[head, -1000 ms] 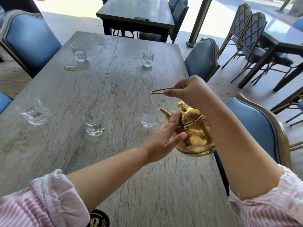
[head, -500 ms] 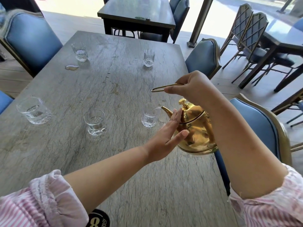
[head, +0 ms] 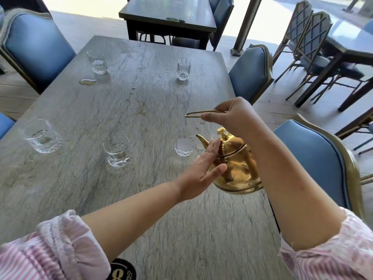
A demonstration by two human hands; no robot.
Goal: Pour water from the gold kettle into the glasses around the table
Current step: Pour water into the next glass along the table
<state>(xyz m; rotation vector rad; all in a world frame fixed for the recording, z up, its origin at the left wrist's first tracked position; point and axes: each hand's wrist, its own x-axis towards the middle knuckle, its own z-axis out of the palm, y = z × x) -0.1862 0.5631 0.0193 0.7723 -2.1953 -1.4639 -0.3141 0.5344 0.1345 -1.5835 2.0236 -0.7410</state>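
The gold kettle (head: 235, 166) hangs tilted over the grey stone table (head: 141, 102), its spout at the rim of a clear glass (head: 184, 142) holding some water. My right hand (head: 235, 116) is shut on the kettle's thin wire handle, above the lid knob. My left hand (head: 203, 168) lies flat with fingers apart against the kettle's left side. Other glasses stand around the table: one at centre (head: 117, 150), a wide one at far left (head: 41, 136), and two at the far end, left (head: 97, 61) and right (head: 183, 69).
A small puddle (head: 87, 82) lies near the far left glass. Blue padded chairs stand to the right (head: 314, 158), far right (head: 250, 71) and far left (head: 34, 47). A dark table (head: 167, 15) stands behind, another with lattice chairs (head: 306, 37) at right.
The kettle has tipped a little further, its spout now at the glass rim, and the water in that glass has risen. Both hands hold nearly the same positions.
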